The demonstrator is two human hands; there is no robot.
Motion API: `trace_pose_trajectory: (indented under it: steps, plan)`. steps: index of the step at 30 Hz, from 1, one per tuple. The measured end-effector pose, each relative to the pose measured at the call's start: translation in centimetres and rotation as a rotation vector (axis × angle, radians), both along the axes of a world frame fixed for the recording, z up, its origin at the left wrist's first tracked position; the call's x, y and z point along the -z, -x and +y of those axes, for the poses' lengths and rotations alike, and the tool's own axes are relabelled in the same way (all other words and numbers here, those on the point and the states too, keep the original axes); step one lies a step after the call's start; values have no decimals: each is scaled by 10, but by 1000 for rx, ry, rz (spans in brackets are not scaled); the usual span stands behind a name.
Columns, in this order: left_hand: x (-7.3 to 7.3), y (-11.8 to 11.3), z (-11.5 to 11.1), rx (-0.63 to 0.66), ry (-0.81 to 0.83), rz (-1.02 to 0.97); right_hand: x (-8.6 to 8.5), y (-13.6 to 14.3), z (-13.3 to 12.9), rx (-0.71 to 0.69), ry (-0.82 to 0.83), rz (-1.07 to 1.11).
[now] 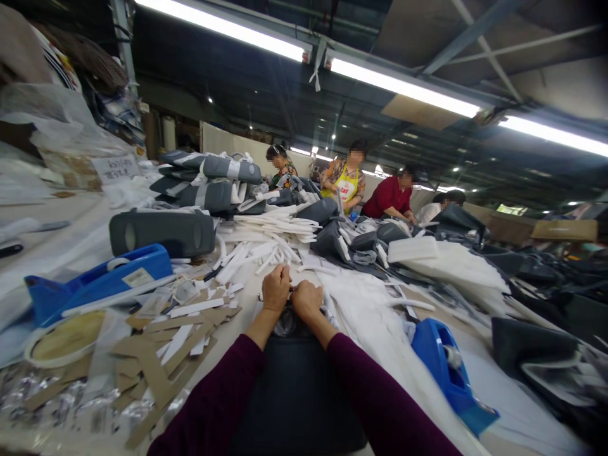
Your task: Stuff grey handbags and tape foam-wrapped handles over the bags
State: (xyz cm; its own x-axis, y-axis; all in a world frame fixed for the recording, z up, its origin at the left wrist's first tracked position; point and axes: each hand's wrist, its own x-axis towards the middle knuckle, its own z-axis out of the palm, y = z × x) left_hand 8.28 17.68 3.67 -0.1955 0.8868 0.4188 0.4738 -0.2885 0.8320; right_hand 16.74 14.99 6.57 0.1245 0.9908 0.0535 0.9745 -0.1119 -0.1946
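A dark grey bag (297, 392) lies on the table right in front of me, between my two sleeved arms. At its far end my left hand (276, 289) is closed, fingers bent together around something small that I cannot make out. My right hand (306, 299) is closed beside it, the two nearly touching, and what its fingers hold is also hidden. Clear plastic wrapping (286, 324) shows below the hands on the bag's top end.
Blue tape dispensers stand left (102, 278) and right (449, 373). Cardboard strips (147, 364) lie at left, white foam strips (270, 228) ahead. Grey bags (161, 233) are piled beyond. White sheeting (380, 329) covers the right side. Several people work at the back.
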Motion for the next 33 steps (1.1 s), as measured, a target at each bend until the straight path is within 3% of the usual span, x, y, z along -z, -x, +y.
trace_pose_trajectory:
  steps: [10, 22, 33]
  plan:
    - [1, 1, 1, -38, 7, 96, -9, -44, -22, -104, -57, 38]
    - [1, 2, 3, -55, 86, 257, -3, -31, -29, -45, -147, -157]
    - [10, -1, 6, 214, 216, 447, 11, -27, -21, -66, -47, -167]
